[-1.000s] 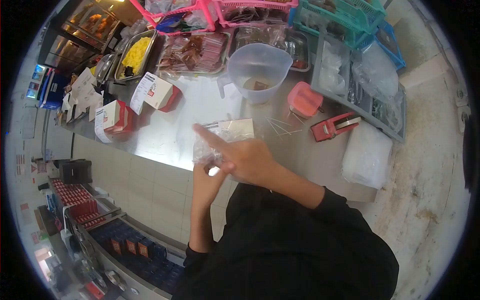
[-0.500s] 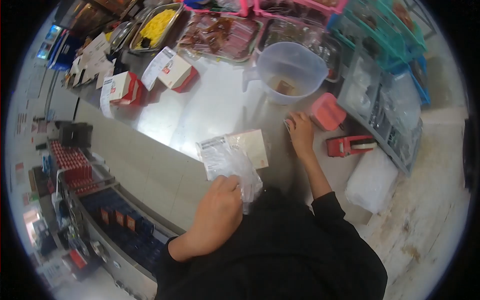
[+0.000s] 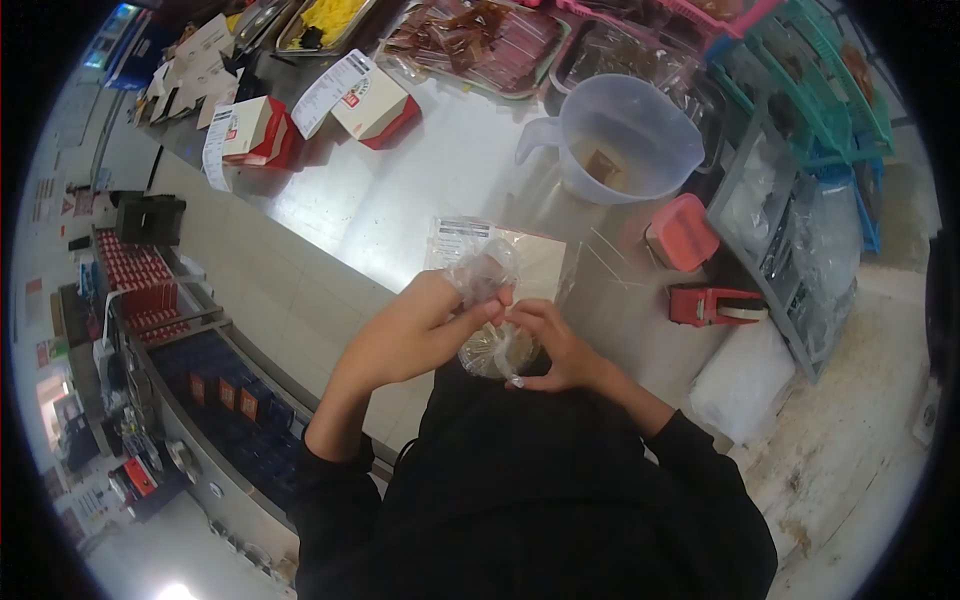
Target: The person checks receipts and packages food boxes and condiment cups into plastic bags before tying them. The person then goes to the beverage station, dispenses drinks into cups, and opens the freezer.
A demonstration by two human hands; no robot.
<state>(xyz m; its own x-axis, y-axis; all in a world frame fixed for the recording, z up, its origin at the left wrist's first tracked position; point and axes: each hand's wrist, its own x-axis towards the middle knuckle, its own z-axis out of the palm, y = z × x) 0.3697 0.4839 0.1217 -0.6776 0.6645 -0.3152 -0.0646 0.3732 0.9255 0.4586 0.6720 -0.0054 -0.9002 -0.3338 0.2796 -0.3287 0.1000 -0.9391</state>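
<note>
Near my body, over the table's front edge, my left hand (image 3: 420,325) grips a clear plastic bag (image 3: 485,268) by its gathered neck. The bag's lower part (image 3: 495,350) bulges below the fingers, with something pale inside. My right hand (image 3: 560,350) is at the bag's right side, its fingers curled round the twisted neck. Behind the hands lies a flat cream packet (image 3: 540,262) with a printed label in clear wrap. Thin white sticks (image 3: 612,258) rest on the metal table to the right of it.
A translucent jug (image 3: 630,140) stands on the metal table (image 3: 430,160), with a pink container (image 3: 683,232) and red tape dispenser (image 3: 715,305) to its right. Two red-and-white boxes (image 3: 375,105) (image 3: 255,132) sit at the left. Trays (image 3: 480,45) and baskets (image 3: 820,90) line the back.
My right hand has moved from the sticks by the pink container to the bag. The bag has been lifted off the packet and is now between both hands. The view has shifted.
</note>
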